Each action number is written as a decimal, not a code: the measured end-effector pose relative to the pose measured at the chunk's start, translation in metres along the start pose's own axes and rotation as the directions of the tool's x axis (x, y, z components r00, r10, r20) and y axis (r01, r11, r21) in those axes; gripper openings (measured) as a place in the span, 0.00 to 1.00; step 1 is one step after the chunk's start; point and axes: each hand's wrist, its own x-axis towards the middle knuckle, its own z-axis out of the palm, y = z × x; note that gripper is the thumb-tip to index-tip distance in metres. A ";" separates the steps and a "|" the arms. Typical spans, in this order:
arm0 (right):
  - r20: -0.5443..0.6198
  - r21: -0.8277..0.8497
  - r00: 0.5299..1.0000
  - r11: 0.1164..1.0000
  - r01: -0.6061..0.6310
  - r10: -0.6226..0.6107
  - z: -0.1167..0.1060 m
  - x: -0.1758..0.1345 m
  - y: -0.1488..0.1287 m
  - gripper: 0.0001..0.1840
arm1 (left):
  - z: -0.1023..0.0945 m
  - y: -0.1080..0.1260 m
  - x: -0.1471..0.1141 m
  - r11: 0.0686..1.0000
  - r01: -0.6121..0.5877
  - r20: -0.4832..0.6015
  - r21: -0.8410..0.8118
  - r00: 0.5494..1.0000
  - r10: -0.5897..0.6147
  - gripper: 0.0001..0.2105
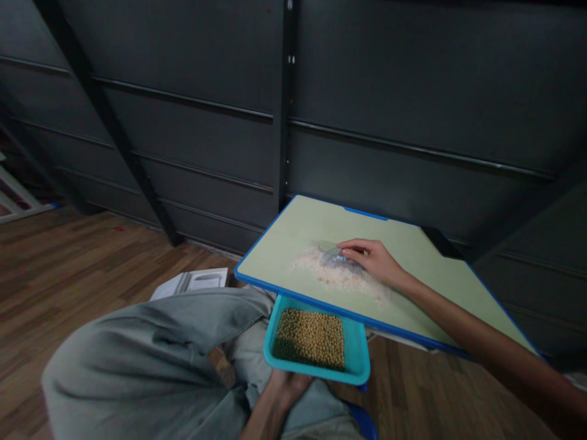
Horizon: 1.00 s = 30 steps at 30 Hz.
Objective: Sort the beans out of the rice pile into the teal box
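My left hand (290,385) supports a teal plastic basin (355,351) from beneath, just under the table's front edge; its fingers are hidden below. Round yellow beans, like soybeans (312,336), lie inside, mostly toward the left. On the pale green tabletop (403,244), my right hand (373,260) pinches a thin, see-through greyish plastic piece (330,258), whose exact kind I cannot make out. The piece rests among a spread of small pale grains (339,280), which look like rice. The basin stands apart from those grains, lower down.
A blue rim (298,287) edges the folding table, and a dark flat object (441,242) sits at its far right. Behind rises a dark panelled wall (206,134). My bent legs (151,360) fill the lower left. A white box (206,279) stands on the wooden floor (77,263).
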 end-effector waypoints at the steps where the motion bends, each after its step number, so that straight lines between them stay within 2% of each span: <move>1: 0.001 -0.012 1.000 1.000 0.000 0.000 0.000 -0.001 -0.002 0.11 | 0.001 0.000 0.000 1.000 0.004 0.006 -0.003 1.000 -0.004 0.15; 8: -0.046 -0.119 0.994 0.988 0.095 -0.101 0.005 -0.007 -0.015 0.10 | 0.005 -0.001 0.000 1.000 -0.030 -0.004 0.002 1.000 0.030 0.13; 13: -0.053 -0.200 0.973 0.957 0.211 -0.226 0.015 -0.009 -0.031 0.10 | -0.002 -0.002 0.001 1.000 -0.010 -0.041 0.024 0.999 0.011 0.13; 18: -0.034 -0.272 0.949 0.917 0.292 -0.313 0.030 -0.015 -0.036 0.11 | -0.009 -0.003 0.001 0.999 0.020 0.003 -0.043 1.000 -0.020 0.14; 26: 0.008 -0.336 0.926 0.872 0.357 -0.377 0.037 -0.024 -0.021 0.13 | -0.006 -0.004 -0.003 0.997 -0.035 -0.194 -0.065 0.981 0.022 0.14; 30: 0.013 -0.313 0.928 0.880 0.357 -0.372 0.039 -0.026 -0.022 0.13 | -0.001 -0.001 -0.005 0.997 -0.030 -0.233 -0.069 0.972 0.013 0.14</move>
